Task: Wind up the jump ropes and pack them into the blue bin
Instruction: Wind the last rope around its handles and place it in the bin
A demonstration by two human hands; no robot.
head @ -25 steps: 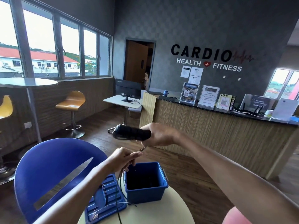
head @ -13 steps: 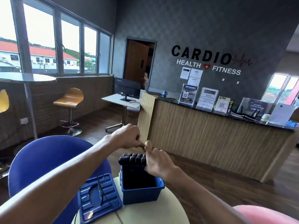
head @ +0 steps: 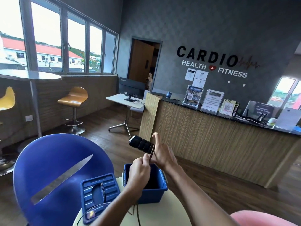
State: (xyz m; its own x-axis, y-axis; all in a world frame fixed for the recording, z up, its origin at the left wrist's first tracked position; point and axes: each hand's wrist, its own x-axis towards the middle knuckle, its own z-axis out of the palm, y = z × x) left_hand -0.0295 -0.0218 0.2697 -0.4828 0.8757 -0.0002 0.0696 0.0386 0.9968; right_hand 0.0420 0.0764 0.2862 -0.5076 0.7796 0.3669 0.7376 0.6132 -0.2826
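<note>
Above the blue bin (head: 154,195), at about 12 o'clock from its open mouth, the right hand (head: 162,154) holds the black foam jump-rope handle (head: 141,144) — most fingers wrapped at its near end, one finger standing up straight. At 7 o'clock from the handle the left hand (head: 140,168) is curled, pinching the thin rope cord (head: 151,153) where it runs up to the handle, so a turn of cord looks to be going on around the grip

How many turns are already on I cannot tell; the hands cover that end. Slack is plainly left: cord trails under the left forearm, down across the pale round bench (head: 164,214) at 6 o'clock and off the frame edge. Another length of cord lies looped over the blue bin lid (head: 99,193), which rests flat on the bench at 9 o'clock from the bin. What I can see of the bin's inside is dark and nothing packed shows, though the hands hide part of it

By my reading the task is early — this rope is mid-wind, nothing is visibly in the bin yet, and the loose cord on the lid remains to be dealt with
</note>
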